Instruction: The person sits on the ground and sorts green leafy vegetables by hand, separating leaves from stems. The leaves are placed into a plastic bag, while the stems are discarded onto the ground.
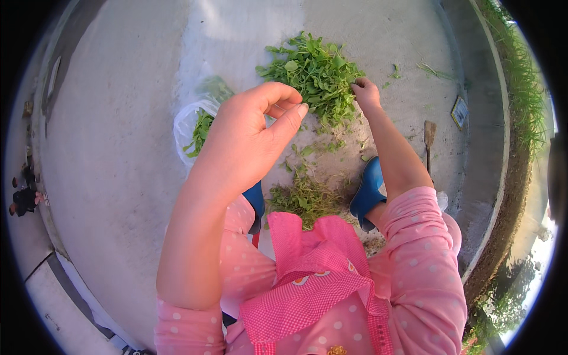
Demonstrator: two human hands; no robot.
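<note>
A large heap of leafy greens lies on the concrete ground in front of me. My right hand touches the heap's right edge, its fingers bent; whether they grip a stem cannot be told. Raised nearer the camera, my left hand has thumb and fingers curled towards each other, with a gap between the tips and nothing visible in them. Behind my left wrist stands a clear plastic bag with greens inside, partly hidden. Between my feet is a smaller pile of stems and wilted leaves.
A small trowel-like tool and a flat printed packet lie at the right. Blue shoes flank the stem pile. A low concrete curb borders grass. People are far off at the left.
</note>
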